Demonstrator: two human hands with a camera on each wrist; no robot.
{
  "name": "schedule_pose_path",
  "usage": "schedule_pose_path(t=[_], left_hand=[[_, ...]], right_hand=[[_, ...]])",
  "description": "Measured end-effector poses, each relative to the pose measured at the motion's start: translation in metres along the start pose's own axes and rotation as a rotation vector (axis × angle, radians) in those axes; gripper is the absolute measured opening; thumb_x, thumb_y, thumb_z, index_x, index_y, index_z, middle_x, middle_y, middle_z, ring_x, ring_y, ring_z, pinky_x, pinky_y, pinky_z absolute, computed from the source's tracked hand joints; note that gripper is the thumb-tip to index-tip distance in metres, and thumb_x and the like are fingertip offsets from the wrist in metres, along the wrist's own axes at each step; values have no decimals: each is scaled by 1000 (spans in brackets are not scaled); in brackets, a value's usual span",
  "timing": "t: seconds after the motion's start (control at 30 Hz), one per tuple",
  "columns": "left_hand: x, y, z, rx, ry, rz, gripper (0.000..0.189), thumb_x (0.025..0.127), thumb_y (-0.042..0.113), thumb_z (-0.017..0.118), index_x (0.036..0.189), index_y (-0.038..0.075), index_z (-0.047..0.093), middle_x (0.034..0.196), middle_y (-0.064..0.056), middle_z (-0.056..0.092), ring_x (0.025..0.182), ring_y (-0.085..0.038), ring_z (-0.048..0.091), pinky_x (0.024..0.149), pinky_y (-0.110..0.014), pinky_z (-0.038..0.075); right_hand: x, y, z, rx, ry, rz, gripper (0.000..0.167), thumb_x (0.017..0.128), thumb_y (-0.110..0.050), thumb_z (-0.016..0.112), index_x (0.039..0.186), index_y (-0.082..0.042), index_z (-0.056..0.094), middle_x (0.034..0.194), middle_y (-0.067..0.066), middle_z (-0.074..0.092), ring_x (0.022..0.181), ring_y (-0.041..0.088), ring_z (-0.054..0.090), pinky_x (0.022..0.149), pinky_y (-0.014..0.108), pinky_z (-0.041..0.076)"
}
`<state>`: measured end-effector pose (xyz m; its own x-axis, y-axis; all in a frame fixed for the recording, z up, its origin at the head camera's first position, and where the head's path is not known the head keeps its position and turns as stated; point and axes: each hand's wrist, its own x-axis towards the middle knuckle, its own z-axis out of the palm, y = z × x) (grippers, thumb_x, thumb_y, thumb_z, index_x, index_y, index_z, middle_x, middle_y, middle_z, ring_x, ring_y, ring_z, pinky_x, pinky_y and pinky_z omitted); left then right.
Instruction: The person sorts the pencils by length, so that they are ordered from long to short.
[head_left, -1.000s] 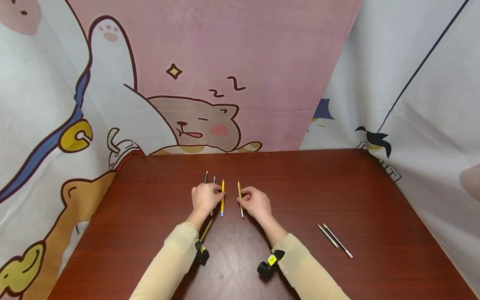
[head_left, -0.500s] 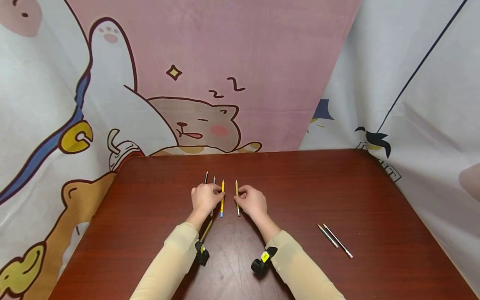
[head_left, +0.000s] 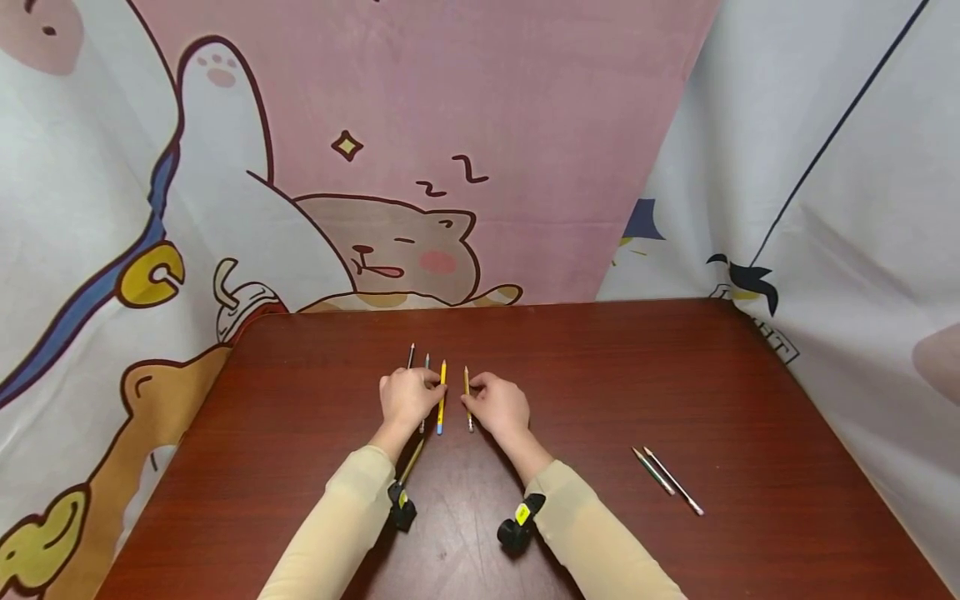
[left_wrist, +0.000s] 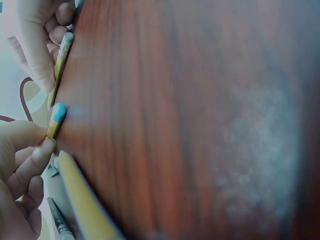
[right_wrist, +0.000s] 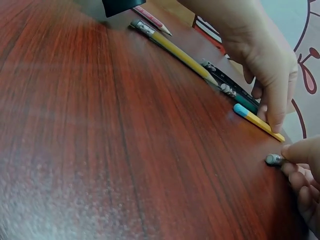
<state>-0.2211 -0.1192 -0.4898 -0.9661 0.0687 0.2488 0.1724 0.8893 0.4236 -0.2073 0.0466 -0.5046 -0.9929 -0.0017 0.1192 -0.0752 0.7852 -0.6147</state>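
In the head view my left hand (head_left: pixel 406 397) pinches a yellow pencil with a blue end (head_left: pixel 442 398) between thumb and fingers. My right hand (head_left: pixel 501 406) pinches another yellow pencil with a metal-banded eraser end (head_left: pixel 467 382). Both pencils point away from me, nearly parallel, with a narrow gap between them. Under and beside the left hand lie a dark green pencil (right_wrist: pixel 246 102) and a black pencil (head_left: pixel 411 354), partly covered by that hand. Closer to the left wrist is a further yellow pencil (head_left: pixel 412 461), lying at a slant.
Two pencils, a green one (head_left: pixel 653 472) and a pale one (head_left: pixel 674 481), lie slanted on the brown table (head_left: pixel 750 392) at the right. A pink-red pencil (right_wrist: pixel 154 21) shows in the right wrist view. A printed curtain (head_left: pixel 562 150) hangs behind the table.
My right hand has moved left with its yellow pencil, narrowing the gap to the blue-ended pencil. The left hand keeps its hold in nearly the same place.
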Motion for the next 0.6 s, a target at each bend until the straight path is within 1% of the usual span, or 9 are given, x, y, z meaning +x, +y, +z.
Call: schedule_pose_path(t=[0.27, 0.4, 0.6], left_hand=[[2, -3, 3, 14, 4, -1, 15, 80, 27, 78, 93, 19, 82, 76, 7, 73, 81, -24, 63, 75, -45, 39], [2, -4, 3, 6, 6, 3, 15, 80, 27, 78, 93, 18, 82, 77, 6, 73, 81, -24, 64, 75, -46, 39], [1, -3, 1, -18, 1, -5, 16, 82, 25, 77, 94, 17, 81, 79, 4, 74, 84, -26, 64, 78, -47, 40]], right_hand=[[1, -5, 3, -16, -18, 43, 28, 83, -38, 79, 105, -20, 75, 75, -10, 69, 68, 10, 64, 55, 32, 47], [2, -6, 5, -19, -28, 44, 29, 83, -39, 79, 105, -21, 74, 75, -11, 68, 67, 8, 63, 54, 30, 45], [2, -7, 5, -19, -39, 43, 31, 83, -41, 79, 106, -21, 74, 75, -11, 68, 65, 7, 62, 52, 29, 44]])
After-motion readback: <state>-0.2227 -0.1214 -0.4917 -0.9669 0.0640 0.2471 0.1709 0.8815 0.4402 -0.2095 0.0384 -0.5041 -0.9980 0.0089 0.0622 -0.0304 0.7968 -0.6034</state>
